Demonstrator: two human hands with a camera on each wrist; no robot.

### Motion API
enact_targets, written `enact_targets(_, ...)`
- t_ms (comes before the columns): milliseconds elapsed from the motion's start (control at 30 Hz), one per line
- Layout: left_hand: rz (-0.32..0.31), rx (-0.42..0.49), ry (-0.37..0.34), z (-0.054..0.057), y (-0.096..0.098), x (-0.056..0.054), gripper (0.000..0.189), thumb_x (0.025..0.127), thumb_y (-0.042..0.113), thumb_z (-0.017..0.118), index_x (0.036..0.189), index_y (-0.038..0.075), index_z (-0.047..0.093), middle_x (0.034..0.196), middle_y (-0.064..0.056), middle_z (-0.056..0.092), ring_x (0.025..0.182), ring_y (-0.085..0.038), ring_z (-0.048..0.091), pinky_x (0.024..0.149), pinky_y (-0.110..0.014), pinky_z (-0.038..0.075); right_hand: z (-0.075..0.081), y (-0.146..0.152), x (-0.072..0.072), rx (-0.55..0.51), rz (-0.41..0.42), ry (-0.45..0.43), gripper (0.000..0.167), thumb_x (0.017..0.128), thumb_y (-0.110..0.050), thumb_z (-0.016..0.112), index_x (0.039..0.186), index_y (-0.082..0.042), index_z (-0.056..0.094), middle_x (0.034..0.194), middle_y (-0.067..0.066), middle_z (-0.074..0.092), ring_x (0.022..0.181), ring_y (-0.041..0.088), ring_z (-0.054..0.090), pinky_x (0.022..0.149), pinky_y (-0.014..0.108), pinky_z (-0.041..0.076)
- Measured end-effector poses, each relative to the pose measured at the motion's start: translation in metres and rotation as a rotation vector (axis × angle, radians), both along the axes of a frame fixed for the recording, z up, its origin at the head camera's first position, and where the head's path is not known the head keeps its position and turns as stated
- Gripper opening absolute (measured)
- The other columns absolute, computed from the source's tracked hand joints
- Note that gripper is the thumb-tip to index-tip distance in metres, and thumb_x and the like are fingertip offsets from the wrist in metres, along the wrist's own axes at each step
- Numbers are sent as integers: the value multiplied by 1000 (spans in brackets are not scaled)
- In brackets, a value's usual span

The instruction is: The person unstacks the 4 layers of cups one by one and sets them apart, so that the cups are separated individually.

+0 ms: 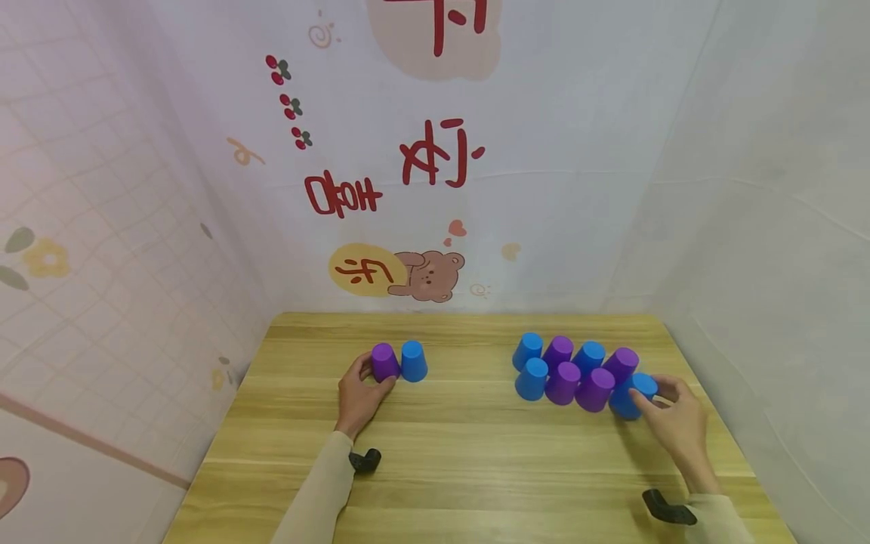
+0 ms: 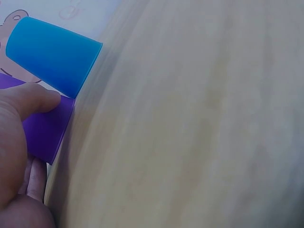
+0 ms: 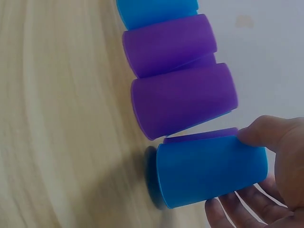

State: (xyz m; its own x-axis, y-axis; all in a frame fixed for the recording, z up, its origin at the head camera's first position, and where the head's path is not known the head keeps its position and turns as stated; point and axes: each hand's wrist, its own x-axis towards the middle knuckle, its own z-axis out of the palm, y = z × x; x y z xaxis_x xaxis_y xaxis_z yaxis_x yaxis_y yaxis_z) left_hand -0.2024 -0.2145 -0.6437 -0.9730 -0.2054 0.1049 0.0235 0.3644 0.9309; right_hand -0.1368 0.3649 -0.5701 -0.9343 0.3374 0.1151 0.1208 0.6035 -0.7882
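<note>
On the left of the table, my left hand (image 1: 360,397) grips an upside-down purple cup (image 1: 385,363), thumb on its near side. Right beside that one stands an upside-down blue cup (image 1: 413,361), their rims close together in the left wrist view. Over on the right, my right hand (image 1: 680,423) holds another blue cup (image 3: 211,171) between thumb and fingers. This cup is upside down at the right end of the front row, its rim close over the table with a dark shadow beside it. Next to it stands a purple cup (image 3: 185,102).
More upside-down cups form two rows on the right, among them a front-left blue cup (image 1: 532,379) and a back purple cup (image 1: 559,352). A printed white curtain (image 1: 557,227) hangs behind the wooden table (image 1: 469,468). Each wrist bears a black mount.
</note>
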Motion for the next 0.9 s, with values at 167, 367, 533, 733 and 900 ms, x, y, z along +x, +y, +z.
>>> enact_targets(167,6,-5,-1,0,0,0,75,92,16,95,158,9,61,156,-19,70,141,-39,72,127,-60,54,-6,-1,-1,-2,15,-4,63,100,-22,88,146,10,58,137,43,70,87,-27,52,73,-4,51)
enact_targets(367,7,-3,-2,-1,0,0,75,91,16,95,158,10,61,156,-18,70,141,-38,72,126,-58,56,-9,-4,-2,-8,20,6,62,99,-21,89,145,9,59,137,42,71,88,-26,53,73,-4,52)
enact_targets(533,4,9,-4,1,0,1,74,92,15,95,157,10,62,156,-18,70,142,-39,71,127,-58,55,-10,-4,-2,-9,23,6,63,100,-22,88,146,9,59,139,42,70,89,-27,52,73,-4,51)
enact_targets(733,1,14,0,3,1,1,74,92,14,95,158,9,61,157,-19,69,143,-39,71,127,-57,55,-14,-4,-2,-3,25,32,62,99,-20,89,144,9,59,138,40,70,92,-29,49,75,-5,50)
enact_targets(900,-1,6,5,2,1,2,74,92,13,94,158,8,61,157,-20,69,142,-39,71,127,-58,55,-16,-4,-2,7,29,35,63,98,-20,90,145,8,59,138,40,70,94,-30,47,75,-5,50)
